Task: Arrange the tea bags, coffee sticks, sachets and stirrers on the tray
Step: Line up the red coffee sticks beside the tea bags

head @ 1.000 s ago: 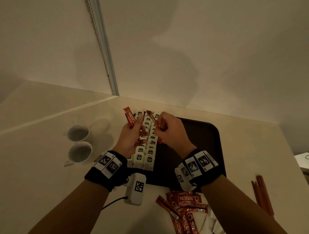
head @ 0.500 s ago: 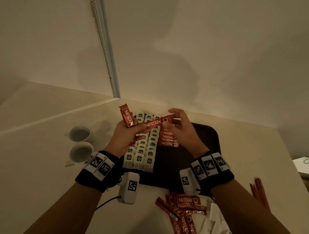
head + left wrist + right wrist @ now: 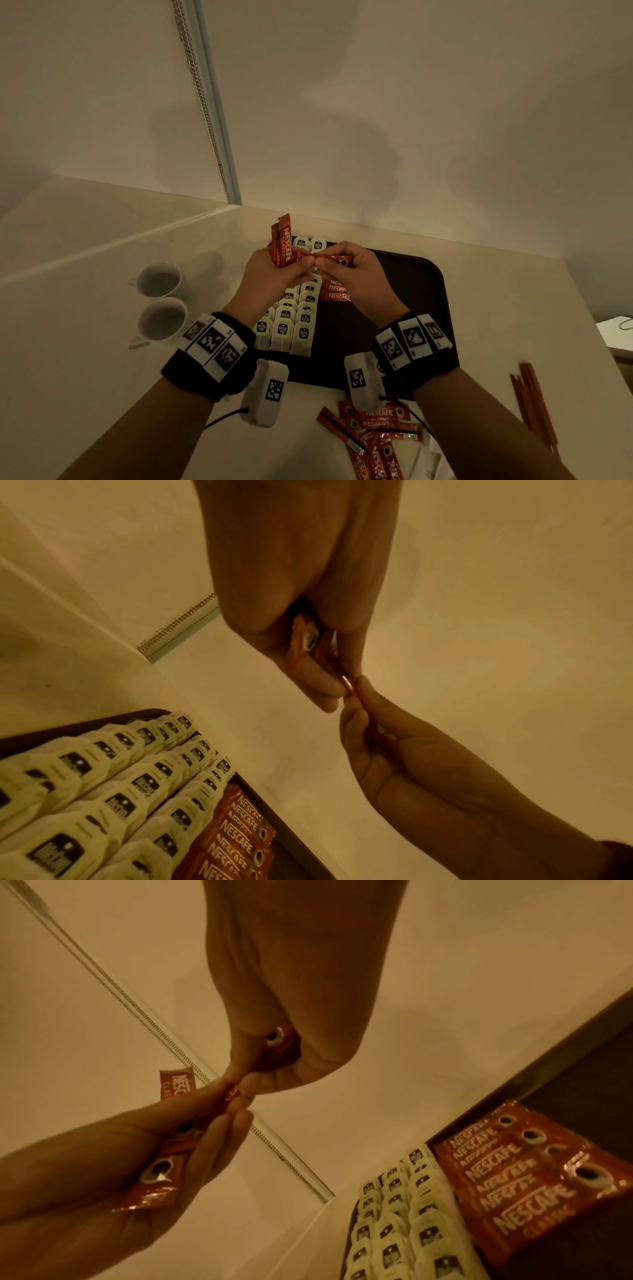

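I count two red coffee sticks (image 3: pixel 281 245) standing upright in my left hand (image 3: pixel 270 277), the fingers curled round them; the front one reads NESCAFÉ CLASSIC down its length. My right hand (image 3: pixel 352 274) pinches a third stick (image 3: pixel 334 259) by thumb and fingertips, held level above the tray (image 3: pixel 424 294), and its near end meets my left fingertips, so both hands are on it (in the wrist views the thumbs nearly touch over it).

On the dark tray, three columns of tea bags (image 3: pixel 296 318) fill the left part, overlapped like shingles; each pale tag bears a dark logo I cannot read, and the count per column is hidden by my hands. Just beside them, to the right, lies a short overlapped row of coffee sticks (image 3: pixel 520 1175): the right wrist view shows five or six, each printed NESCAFÉ, the nearest also CLASSIC, each with a small cup picture.

Off the tray, near me, lies a loose heap of more Nescafé sticks (image 3: pixel 373 431) with white sachets (image 3: pixel 435 459) partly under it. A few brown stirrers (image 3: pixel 534 404) lie to the right on the table (image 3: pixel 85 342). Two white cups (image 3: pixel 161 301) stand to the left.
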The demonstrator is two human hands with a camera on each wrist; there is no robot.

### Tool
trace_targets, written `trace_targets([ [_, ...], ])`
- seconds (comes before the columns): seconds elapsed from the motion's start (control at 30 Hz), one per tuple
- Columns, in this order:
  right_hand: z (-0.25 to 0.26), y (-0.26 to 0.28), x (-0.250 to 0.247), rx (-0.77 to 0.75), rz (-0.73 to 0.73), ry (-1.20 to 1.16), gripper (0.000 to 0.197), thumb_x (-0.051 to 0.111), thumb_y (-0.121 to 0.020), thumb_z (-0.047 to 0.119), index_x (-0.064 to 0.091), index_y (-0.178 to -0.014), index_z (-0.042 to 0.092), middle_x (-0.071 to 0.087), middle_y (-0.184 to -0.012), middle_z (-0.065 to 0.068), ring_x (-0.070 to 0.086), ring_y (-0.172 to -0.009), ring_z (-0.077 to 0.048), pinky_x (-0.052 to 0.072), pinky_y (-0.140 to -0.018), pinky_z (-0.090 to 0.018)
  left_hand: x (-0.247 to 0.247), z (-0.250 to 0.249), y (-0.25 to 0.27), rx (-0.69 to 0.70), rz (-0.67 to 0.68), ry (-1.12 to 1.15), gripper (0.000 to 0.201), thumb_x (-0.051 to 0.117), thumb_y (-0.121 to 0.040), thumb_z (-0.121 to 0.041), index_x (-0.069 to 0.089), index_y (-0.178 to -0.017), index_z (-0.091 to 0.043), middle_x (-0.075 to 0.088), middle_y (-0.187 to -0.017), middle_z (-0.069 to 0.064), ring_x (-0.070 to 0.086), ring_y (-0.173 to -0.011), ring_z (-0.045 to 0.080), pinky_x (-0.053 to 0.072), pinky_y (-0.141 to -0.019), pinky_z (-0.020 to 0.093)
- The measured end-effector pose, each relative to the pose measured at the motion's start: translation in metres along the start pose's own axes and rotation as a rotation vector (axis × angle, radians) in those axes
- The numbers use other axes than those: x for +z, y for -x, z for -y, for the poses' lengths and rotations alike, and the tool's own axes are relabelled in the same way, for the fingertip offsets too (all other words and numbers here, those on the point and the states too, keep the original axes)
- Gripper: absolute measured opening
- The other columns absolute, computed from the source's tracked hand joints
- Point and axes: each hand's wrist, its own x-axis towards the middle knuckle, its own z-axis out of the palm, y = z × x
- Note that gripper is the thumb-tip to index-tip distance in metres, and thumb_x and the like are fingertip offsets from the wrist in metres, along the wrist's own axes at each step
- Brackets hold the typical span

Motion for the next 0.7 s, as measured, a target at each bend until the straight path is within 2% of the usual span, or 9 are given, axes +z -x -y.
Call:
trace_targets([
  [0.13, 0.008, -0.001, -0.007, 0.049, 0.042, 0.07, 0.013, 0.059, -0.087, 0.001, 0.064, -0.099, 0.002, 0.067, -0.086, -0.006, 0.067, -0.071, -0.005, 0.054, -0.068, -0.015, -0.004, 0.003, 0.003, -0.019, -0.071, 0.043, 0.002, 0.069, -0.084, -0.009, 0.069, -0.085, -0.007, 0.07, -0.068, 0.006, 0.069, -0.065, 0.016, 0.056, -0.061, 0.02],
  [0.23, 0.014, -0.004, -0.012, 0.036, 0.02, 0.145, 0.009, 0.063, -0.085, 0.002, 0.067, -0.093, 0.004, 0.067, -0.079, -0.004, 0.065, -0.062, -0.003, 0.052, -0.062, -0.013, -0.001, 0.004, 0.005, -0.106, -0.072, 0.168, 0.007, 0.069, -0.083, -0.008, 0.067, -0.09, -0.006, 0.071, -0.075, 0.006, 0.068, -0.063, 0.017, 0.055, -0.057, 0.019],
  [0.3, 0.015, -0.005, -0.012, 0.052, 0.014, 0.138, 0.008, 0.066, -0.083, 0.003, 0.067, -0.09, 0.007, 0.067, -0.078, -0.006, 0.065, -0.062, -0.006, 0.053, -0.06, -0.015, 0.002, 0.005, 0.005, -0.111, -0.052, 0.157, 0.015, 0.071, -0.08, -0.008, 0.067, -0.094, -0.005, 0.071, -0.08, 0.006, 0.068, -0.062, 0.015, 0.054, -0.055, 0.018],
  [0.43, 0.011, -0.005, -0.013, 0.081, -0.042, 0.127, 0.013, 0.071, -0.078, 0.007, 0.062, -0.086, 0.003, 0.065, -0.075, -0.009, 0.061, -0.059, -0.012, 0.054, -0.058, -0.019, 0.007, 0.006, 0.005, -0.109, -0.106, 0.183, 0.012, 0.072, -0.08, -0.007, 0.067, -0.09, -0.005, 0.07, -0.076, 0.005, 0.066, -0.058, 0.011, 0.052, -0.052, 0.017],
  [0.57, 0.009, -0.005, -0.017, 0.09, -0.036, 0.114, 0.002, 0.067, -0.083, 0.008, 0.066, -0.083, 0.007, 0.062, -0.069, -0.003, 0.056, -0.056, -0.007, 0.05, -0.057, -0.017, 0.003, 0.008, 0.004, -0.181, -0.098, 0.221, 0.009, 0.072, -0.08, -0.01, 0.065, -0.084, -0.006, 0.066, -0.065, 0.003, 0.061, -0.05, 0.009, 0.046, -0.045, 0.015],
  [0.7, 0.011, -0.004, -0.018, 0.082, -0.029, 0.117, 0.008, 0.059, -0.088, 0.004, 0.066, -0.092, 0.005, 0.066, -0.078, -0.007, 0.063, -0.061, -0.004, 0.053, -0.061, -0.015, -0.005, 0.012, 0.001, -0.232, -0.1, 0.193, 0.012, 0.072, -0.08, -0.022, 0.065, -0.079, -0.013, 0.053, -0.051, -0.002, 0.05, -0.044, 0.01, 0.038, -0.046, 0.02],
])
